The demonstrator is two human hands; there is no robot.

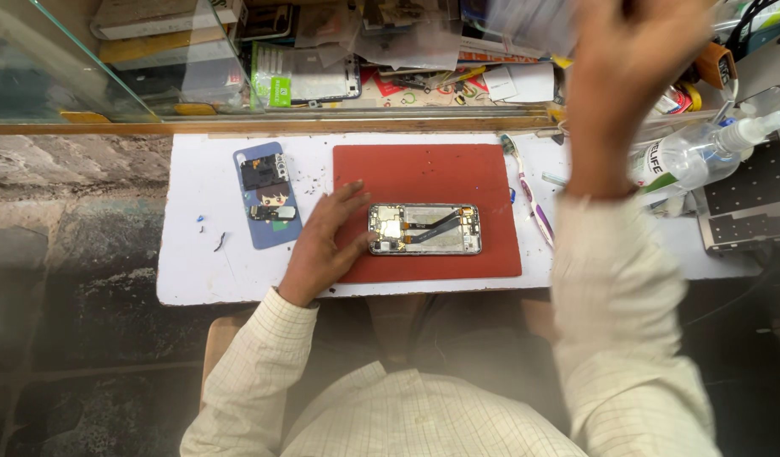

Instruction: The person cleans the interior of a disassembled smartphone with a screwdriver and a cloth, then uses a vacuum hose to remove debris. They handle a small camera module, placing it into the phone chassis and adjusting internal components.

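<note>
An opened phone (424, 228) lies at the centre of a red mat (424, 169) on a white board (195, 271). The left hand (322, 245), at nine o'clock of it, rests flat, fingertips touching its edge. The right hand (627, 76) is raised at two o'clock, blurred; its grip cannot be told. A blue back cover (268, 196) lies farther at nine o'clock.

The right hand (631, 63) is raised near the camera and blurred – its fingers run past the top edge, so what it holds cannot be told. It hides part of the cluttered shelf (424, 51). The tiny parts inside the opened phone (424, 228) are too small to tell.
</note>
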